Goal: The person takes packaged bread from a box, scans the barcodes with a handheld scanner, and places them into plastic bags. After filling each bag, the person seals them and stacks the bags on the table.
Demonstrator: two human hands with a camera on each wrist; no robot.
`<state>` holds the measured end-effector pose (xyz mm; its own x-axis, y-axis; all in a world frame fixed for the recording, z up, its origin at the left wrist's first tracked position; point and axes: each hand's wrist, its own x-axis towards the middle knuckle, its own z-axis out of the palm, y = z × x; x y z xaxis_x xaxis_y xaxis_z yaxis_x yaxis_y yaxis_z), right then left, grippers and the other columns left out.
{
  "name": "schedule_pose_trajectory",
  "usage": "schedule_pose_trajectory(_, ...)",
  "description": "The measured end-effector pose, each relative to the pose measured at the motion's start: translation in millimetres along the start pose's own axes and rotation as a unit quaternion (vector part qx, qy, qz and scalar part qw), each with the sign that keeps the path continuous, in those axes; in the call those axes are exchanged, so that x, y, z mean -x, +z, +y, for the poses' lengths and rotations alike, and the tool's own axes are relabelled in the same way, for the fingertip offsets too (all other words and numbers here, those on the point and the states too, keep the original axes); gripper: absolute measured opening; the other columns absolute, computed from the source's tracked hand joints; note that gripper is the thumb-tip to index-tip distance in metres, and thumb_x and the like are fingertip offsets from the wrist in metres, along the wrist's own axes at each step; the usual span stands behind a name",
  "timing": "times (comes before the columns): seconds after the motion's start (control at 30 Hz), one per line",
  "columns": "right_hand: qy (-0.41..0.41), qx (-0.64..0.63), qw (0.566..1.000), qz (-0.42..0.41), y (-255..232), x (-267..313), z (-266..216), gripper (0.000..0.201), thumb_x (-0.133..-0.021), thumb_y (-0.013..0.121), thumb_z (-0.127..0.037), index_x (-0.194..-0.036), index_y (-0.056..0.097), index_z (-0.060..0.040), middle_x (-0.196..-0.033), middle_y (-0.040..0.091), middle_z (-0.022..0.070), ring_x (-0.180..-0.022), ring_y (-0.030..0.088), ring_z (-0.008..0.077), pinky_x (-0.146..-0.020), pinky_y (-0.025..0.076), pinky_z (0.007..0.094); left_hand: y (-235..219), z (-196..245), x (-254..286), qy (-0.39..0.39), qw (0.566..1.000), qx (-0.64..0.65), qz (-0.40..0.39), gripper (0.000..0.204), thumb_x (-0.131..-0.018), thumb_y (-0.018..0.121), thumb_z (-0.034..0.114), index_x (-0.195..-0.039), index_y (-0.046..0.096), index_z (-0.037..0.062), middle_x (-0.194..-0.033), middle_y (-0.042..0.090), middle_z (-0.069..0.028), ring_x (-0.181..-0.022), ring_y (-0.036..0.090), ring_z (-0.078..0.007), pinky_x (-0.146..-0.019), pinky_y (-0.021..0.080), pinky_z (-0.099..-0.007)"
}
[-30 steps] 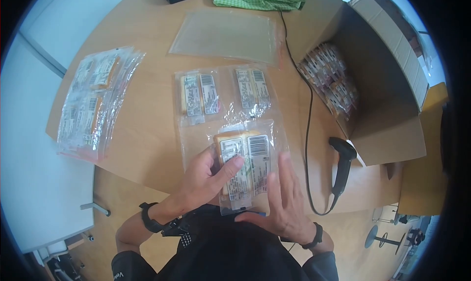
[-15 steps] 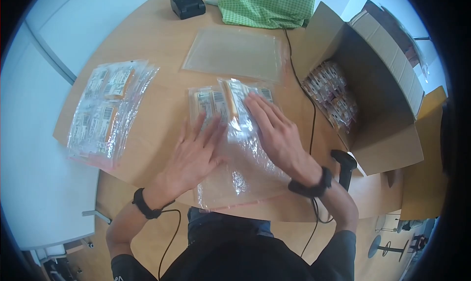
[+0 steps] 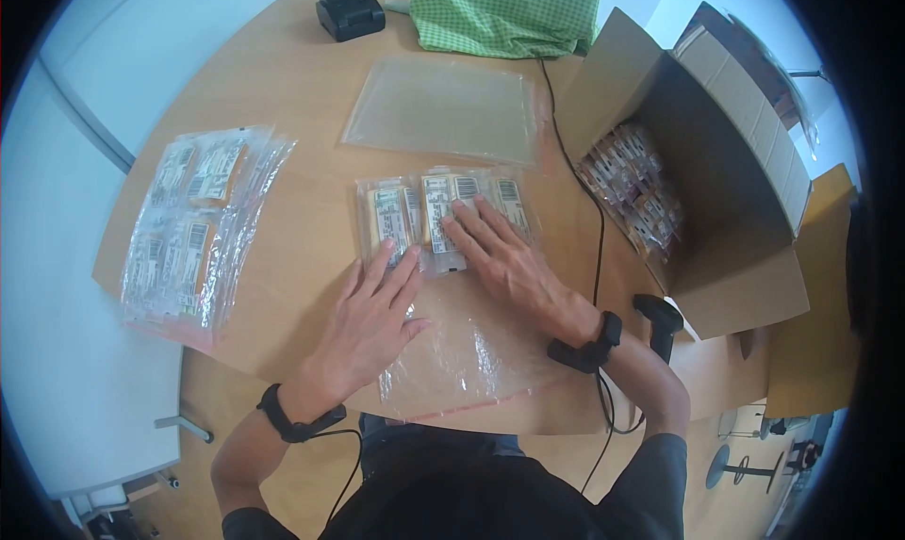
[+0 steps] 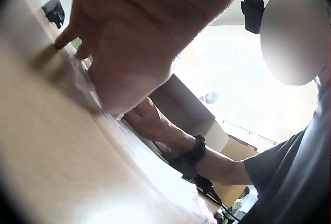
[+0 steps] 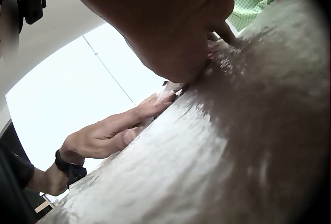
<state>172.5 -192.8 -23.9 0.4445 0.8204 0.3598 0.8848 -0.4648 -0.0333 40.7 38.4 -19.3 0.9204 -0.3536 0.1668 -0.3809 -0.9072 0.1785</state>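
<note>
A large clear plastic bag (image 3: 452, 375) lies flat in front of the person. Across its far end sit three labelled food packets: a left packet (image 3: 387, 210), a middle packet (image 3: 437, 205) and a right packet (image 3: 509, 201). My left hand (image 3: 366, 321) lays its extended fingers on the near end of the left packet. With its fingers stretched forward, my right hand (image 3: 517, 269) rests on the middle packet and covers part of its label. In the right wrist view, wrinkled plastic (image 5: 196, 131) spreads beneath the right hand.
Filled bags with similar packets form a stack (image 3: 189, 248) at the left. Flat clear bags (image 3: 448, 106) lie beyond. At the right stand an open cardboard box (image 3: 735, 182) holding packets and a corded barcode scanner (image 3: 660, 316). A black device (image 3: 351, 14) and green checked cloth (image 3: 509, 12) are at the back.
The middle packet, earlier gripped by the left hand near the body, has moved forward between the other two and now lies flat. The left hand has let go of it and moved forward.
</note>
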Motion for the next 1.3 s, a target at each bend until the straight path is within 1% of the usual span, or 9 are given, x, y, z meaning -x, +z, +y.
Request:
schedule_pose_trajectory(0.1,-0.005,-0.021,1.000,0.003,-1.2,2.3,1.4,0.066,-0.089,0.069,-0.010,-0.151,0.047,-0.0021,-0.157,0.045,0.0223,-0.145,0.043,0.0449,-0.117,0.039,0.0532,-1.6,0.8,-0.8,-0.003,1.000,-0.007,-0.003,0.068,-0.098,0.066,0.040,-0.150,0.048,-0.0002,-0.164,0.037,-0.0139,-0.154,0.026,-0.0389,-0.120,0.031,-0.0569)
schedule_pose_trajectory(0.17,0.059,-0.078,0.995,0.024,-7.1,1.8,-2.5,0.070,-0.089,0.070,-0.013,-0.153,0.043,-0.0012,-0.157,0.044,0.0248,-0.145,0.042,0.0454,-0.118,0.038,0.0553,-2.1,1.2,-1.6,-0.001,1.000,-0.014,-0.005,0.068,-0.098,0.065,0.040,-0.150,0.048,-0.0004,-0.163,0.038,-0.0145,-0.154,0.027,-0.0389,-0.120,0.032,-0.0568)
schedule_pose_trajectory(0.27,0.128,-0.046,0.991,0.005,-10.0,4.1,-0.3,0.077,-0.087,0.072,-0.017,-0.154,0.038,0.0015,-0.158,0.041,0.0272,-0.145,0.041,0.0465,-0.118,0.037,0.0562,-7.5,3.5,-4.6,0.001,0.999,-0.038,-0.017,0.067,-0.098,0.064,0.041,-0.149,0.049,-0.0006,-0.162,0.039,-0.0147,-0.153,0.029,-0.0387,-0.120,0.032,-0.0565)
schedule_pose_trajectory(0.37,0.154,-0.057,0.986,-0.007,-1.9,7.2,5.1,0.076,-0.087,0.069,-0.015,-0.153,0.037,0.0043,-0.158,0.040,0.0282,-0.145,0.041,0.0477,-0.118,0.036,0.0573,-6.8,5.8,-5.6,0.003,0.998,-0.068,-0.016,0.066,-0.098,0.065,0.041,-0.147,0.051,-0.0006,-0.162,0.040,-0.0143,-0.153,0.030,-0.0384,-0.120,0.033,-0.0558)
schedule_pose_trajectory(0.7,0.125,-0.031,0.992,0.004,4.2,11.2,13.6,0.068,-0.086,0.061,-0.006,-0.151,0.041,0.0036,-0.157,0.043,0.0269,-0.142,0.046,0.0462,-0.116,0.039,0.0563,-6.0,4.3,-4.1,0.006,0.999,-0.042,-0.003,0.063,-0.098,0.066,0.039,-0.144,0.054,-0.0011,-0.162,0.039,-0.0140,-0.152,0.031,-0.0387,-0.120,0.034,-0.0552)
schedule_pose_trajectory(0.87,0.192,-0.072,0.979,0.013,-2.2,7.1,8.2,0.068,-0.089,0.072,-0.020,-0.148,0.045,0.0016,-0.153,0.048,0.0250,-0.138,0.051,0.0434,-0.113,0.041,0.0538,-3.6,3.9,-4.4,0.003,0.999,-0.046,0.000,0.063,-0.097,0.066,0.039,-0.145,0.054,-0.0007,-0.162,0.039,-0.0134,-0.151,0.031,-0.0387,-0.119,0.034,-0.0551)
schedule_pose_trajectory(1.0,0.196,-0.106,0.974,0.039,-9.5,5.1,7.4,0.067,-0.088,0.075,-0.022,-0.145,0.048,0.0029,-0.147,0.053,0.0253,-0.133,0.054,0.0436,-0.110,0.044,0.0529,-2.0,3.6,-3.7,0.005,0.999,-0.051,0.003,0.063,-0.098,0.066,0.039,-0.145,0.054,-0.0002,-0.162,0.040,-0.0130,-0.151,0.032,-0.0385,-0.119,0.034,-0.0548)
schedule_pose_trajectory(1.1,0.202,-0.141,0.968,0.044,-11.8,6.0,11.4,0.063,-0.088,0.074,-0.018,-0.142,0.049,0.0042,-0.142,0.057,0.0258,-0.128,0.057,0.0457,-0.108,0.047,0.0519,-1.0,2.4,-2.4,0.004,0.999,-0.044,0.010,0.062,-0.098,0.066,0.039,-0.145,0.054,0.0006,-0.162,0.040,-0.0128,-0.151,0.032,-0.0380,-0.119,0.033,-0.0540)
schedule_pose_trajectory(1.3,0.163,-0.075,0.982,0.056,-6.0,11.5,18.1,0.057,-0.087,0.067,-0.003,-0.141,0.049,0.0060,-0.140,0.059,0.0259,-0.125,0.059,0.0448,-0.106,0.049,0.0500,1.7,4.3,-4.2,0.008,0.998,-0.054,0.012,0.062,-0.098,0.066,0.040,-0.145,0.055,0.0013,-0.161,0.042,-0.0128,-0.151,0.032,-0.0371,-0.118,0.034,-0.0528)
